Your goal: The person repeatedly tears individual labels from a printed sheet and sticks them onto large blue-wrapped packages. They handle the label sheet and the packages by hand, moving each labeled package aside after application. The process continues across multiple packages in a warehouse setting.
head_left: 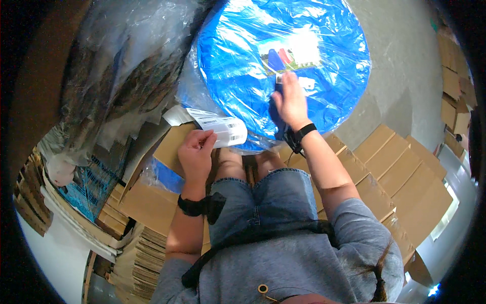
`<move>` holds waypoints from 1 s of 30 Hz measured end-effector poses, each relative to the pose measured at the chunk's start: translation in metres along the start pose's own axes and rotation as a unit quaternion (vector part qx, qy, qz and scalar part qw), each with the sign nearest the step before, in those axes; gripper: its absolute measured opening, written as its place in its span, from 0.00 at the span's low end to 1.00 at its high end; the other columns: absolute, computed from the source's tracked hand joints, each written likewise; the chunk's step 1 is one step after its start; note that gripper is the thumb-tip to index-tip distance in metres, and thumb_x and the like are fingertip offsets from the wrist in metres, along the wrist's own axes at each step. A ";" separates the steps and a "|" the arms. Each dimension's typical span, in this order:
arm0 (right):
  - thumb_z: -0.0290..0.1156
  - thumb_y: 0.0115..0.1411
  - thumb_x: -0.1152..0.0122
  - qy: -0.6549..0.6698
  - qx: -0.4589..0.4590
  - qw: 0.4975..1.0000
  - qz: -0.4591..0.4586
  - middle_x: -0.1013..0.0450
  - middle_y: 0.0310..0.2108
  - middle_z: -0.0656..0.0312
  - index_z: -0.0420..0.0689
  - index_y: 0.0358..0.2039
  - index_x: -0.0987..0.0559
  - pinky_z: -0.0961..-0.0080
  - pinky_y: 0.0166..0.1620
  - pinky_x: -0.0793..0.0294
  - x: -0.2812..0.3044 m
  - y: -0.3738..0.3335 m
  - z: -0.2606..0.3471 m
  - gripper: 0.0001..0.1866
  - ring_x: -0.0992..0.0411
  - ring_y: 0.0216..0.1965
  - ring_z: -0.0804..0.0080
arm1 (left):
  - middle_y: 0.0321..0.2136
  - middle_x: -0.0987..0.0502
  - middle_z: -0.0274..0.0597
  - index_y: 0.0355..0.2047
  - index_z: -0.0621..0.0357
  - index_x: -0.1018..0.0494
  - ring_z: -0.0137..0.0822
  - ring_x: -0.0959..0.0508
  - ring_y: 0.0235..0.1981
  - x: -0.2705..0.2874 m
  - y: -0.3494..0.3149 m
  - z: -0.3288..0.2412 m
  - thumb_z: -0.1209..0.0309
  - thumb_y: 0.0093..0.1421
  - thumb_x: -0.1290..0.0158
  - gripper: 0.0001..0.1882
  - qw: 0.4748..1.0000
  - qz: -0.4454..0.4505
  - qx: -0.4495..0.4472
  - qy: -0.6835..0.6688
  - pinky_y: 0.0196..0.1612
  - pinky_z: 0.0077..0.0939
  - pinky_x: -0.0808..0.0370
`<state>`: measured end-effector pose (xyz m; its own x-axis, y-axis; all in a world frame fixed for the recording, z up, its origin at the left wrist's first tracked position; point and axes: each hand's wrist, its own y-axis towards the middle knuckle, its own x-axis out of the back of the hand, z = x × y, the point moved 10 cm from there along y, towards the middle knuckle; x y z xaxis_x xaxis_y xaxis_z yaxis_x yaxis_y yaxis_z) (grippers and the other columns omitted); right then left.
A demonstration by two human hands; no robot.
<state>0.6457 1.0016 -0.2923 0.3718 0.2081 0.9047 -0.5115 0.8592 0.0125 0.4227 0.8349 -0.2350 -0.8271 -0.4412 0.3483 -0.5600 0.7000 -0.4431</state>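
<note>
A large round blue bundle [238, 55], wrapped in clear plastic, fills the upper middle of the head view. On its top are a picture card [304, 48] and small white labels [306, 82]. My right hand [292, 101] lies on the bundle by those labels, fingers stretched out and palm down. Lower left of the bundle, my left hand [196, 152] pinches the edge of a curling strip of white barcode labels [223, 129]. The strip hangs beside the plastic wrap, and part of it bends back toward the left.
An open cardboard box [152, 200] with blue plastic-wrapped contents stands at my left. Plastic-covered goods [126, 66] rise at the upper left. Several brown cartons [390, 157] line the right side, and stacked flat cardboard [149, 261] is at lower left. Grey floor [400, 66] shows at upper right.
</note>
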 end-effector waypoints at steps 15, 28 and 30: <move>0.44 0.51 0.46 -0.018 -0.024 0.990 0.138 0.48 0.56 0.43 0.33 0.54 0.43 0.59 0.60 0.54 -0.049 -0.009 0.021 0.36 0.51 0.59 0.51 | 0.24 0.29 0.34 0.26 0.65 0.25 0.22 0.32 0.23 -0.001 -0.003 0.002 0.78 0.47 0.43 0.05 0.998 0.000 0.031 0.056 0.25 0.15 0.35; 0.41 0.49 0.41 0.086 0.055 0.982 0.161 0.56 0.59 0.39 0.33 0.56 0.48 0.62 0.61 0.56 -0.039 -0.014 0.038 0.41 0.56 0.61 0.47 | 0.22 0.33 0.30 0.25 0.67 0.25 0.19 0.37 0.21 -0.007 -0.004 0.002 0.82 0.45 0.43 0.05 0.999 -0.010 0.028 0.015 0.24 0.11 0.39; 0.41 0.49 0.40 0.107 0.028 0.971 0.211 0.56 0.59 0.40 0.33 0.55 0.44 0.63 0.61 0.55 -0.044 -0.022 0.032 0.39 0.56 0.61 0.48 | 0.22 0.32 0.30 0.25 0.67 0.25 0.18 0.37 0.21 -0.007 -0.004 0.002 0.83 0.45 0.43 0.05 1.000 -0.008 0.026 0.007 0.24 0.11 0.39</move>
<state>0.6160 0.9586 -0.3191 0.2687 0.6340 0.7251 -0.6931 0.6501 -0.3116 0.4305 0.8339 -0.2369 -0.8177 -0.4442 0.3661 -0.5749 0.6624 -0.4804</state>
